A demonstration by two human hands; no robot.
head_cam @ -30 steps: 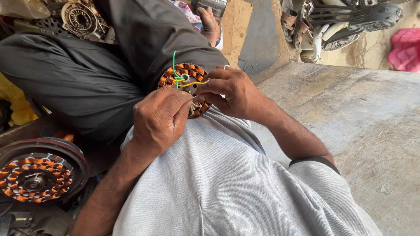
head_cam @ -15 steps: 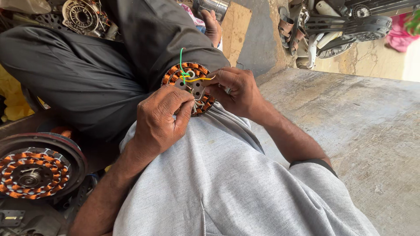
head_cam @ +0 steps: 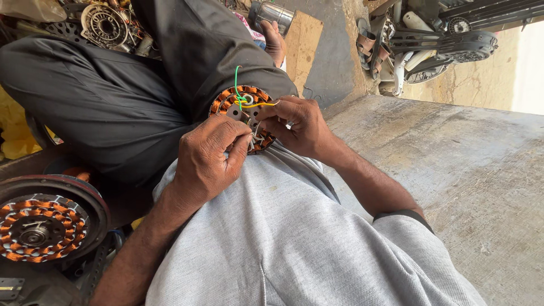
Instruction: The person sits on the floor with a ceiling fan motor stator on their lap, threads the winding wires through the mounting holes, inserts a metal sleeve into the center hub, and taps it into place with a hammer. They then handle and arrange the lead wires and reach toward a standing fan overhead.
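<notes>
Head view: I see a concrete slab (head_cam: pixel 453 170) at three o'clock, a second stator (head_cam: pixel 39 224) at eight; both hands (head_cam: pixel 209 156) (head_cam: pixel 297 127) pinch the wound stator (head_cam: pixel 241 110) on my lap.

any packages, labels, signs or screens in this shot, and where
No label, sign or screen shows.
Yellow plastic bag: far left edge beside the dark trouser leg, crumpled, plain yellow; the only package-like thing.
Wooden board: top centre, flat, bare tan, no marking to be seen.
The left hand and right hand hold a round copper-wound motor coil, which carries no sticker.
</notes>
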